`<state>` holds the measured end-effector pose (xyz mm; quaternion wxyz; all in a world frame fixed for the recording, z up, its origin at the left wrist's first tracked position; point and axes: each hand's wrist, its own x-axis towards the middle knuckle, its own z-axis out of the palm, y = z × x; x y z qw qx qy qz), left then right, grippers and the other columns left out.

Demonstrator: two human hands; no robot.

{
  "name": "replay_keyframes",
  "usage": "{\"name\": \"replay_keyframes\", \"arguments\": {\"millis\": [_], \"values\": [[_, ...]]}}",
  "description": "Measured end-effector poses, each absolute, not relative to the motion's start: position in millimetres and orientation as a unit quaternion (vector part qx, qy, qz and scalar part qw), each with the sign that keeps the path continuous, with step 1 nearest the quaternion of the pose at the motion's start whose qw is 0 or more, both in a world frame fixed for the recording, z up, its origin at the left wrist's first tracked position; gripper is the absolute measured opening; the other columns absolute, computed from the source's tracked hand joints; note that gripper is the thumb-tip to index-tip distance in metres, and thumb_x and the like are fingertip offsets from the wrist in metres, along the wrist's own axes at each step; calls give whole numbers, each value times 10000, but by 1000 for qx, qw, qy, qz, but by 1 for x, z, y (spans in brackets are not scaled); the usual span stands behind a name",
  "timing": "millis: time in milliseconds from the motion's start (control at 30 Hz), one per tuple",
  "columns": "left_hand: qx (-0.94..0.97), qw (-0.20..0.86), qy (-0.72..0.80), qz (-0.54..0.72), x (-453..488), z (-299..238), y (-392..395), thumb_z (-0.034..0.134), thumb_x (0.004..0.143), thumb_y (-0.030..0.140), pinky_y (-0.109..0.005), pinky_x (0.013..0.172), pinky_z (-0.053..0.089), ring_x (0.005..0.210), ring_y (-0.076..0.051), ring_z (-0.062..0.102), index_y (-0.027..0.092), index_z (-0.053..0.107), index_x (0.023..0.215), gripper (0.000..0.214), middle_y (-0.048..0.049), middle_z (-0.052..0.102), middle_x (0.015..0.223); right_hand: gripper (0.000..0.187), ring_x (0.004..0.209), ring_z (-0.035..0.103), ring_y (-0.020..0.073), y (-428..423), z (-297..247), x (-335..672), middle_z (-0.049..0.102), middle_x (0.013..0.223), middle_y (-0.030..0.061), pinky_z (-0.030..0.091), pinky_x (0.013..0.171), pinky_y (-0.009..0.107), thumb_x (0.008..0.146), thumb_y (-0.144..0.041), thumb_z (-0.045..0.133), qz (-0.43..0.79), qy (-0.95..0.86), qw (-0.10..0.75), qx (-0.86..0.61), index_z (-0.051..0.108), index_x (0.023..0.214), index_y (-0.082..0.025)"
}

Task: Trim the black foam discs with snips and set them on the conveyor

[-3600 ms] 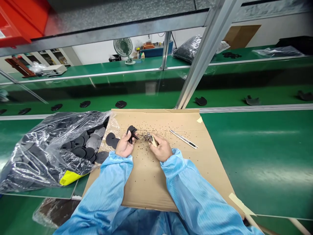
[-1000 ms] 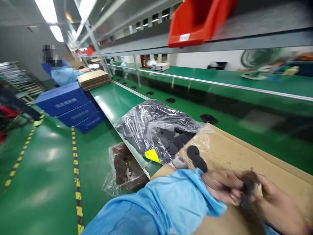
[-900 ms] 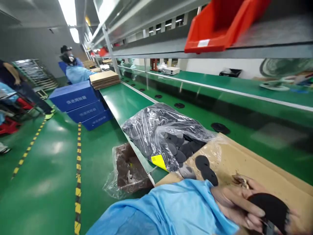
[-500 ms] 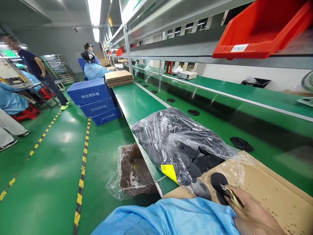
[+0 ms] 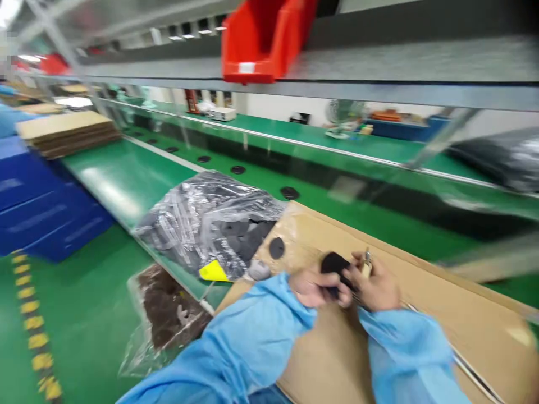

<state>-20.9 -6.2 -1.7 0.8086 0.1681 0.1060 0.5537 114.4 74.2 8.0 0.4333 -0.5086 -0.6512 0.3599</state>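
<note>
Green worktop, frame motion-blurred. Cardboard sheet lay on it under both hands. Left hand: fingers closed around black part, which sat just over the cardboard. Right hand met the part's right side, fingers curled on small tan tool, metal tip poking up past the knuckles. Just left of the fingers: loose black disc and grey disc on the cardboard. Further left, clear bag, mouth towards the fingers, was packed with black and grey discs, yellow tag at its near corner. Below-left of the fingers, off the worktop edge, second clear bag held brown scrap pieces. Red bin sat on the shelf above the fingers; couldn't tell its contents. Beyond the fingers, black parts lay spaced along green belt.
</note>
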Motion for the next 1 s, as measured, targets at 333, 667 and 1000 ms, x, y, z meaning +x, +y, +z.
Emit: {"name": "replay_keyframes", "arguments": {"millis": [333,667,1000], "values": [[390,548,407,618,5,-14,-6,795,673,302,-307,920,471,1050,-208,607,167,660,1117,483,-85,680,1102,368,638,615,188,28,-16,156,651,699,16,488,568,294,466,-223,755,668,-384,479,-421,637,813,-188],[338,549,484,591,6,-19,-6,843,587,302,-242,566,480,589,-115,569,138,686,900,387,-20,674,736,375,555,511,142,21,-14,151,554,630,-22,433,547,275,635,-491,734,581,-449,522,-434,582,807,-195],[282,590,459,601,14,-14,-10,859,561,369,-261,580,497,608,-131,602,105,690,832,415,-49,671,709,263,597,499,143,14,-25,148,558,657,-23,433,604,269,735,-431,663,431,-551,521,-488,590,818,-192]]}}
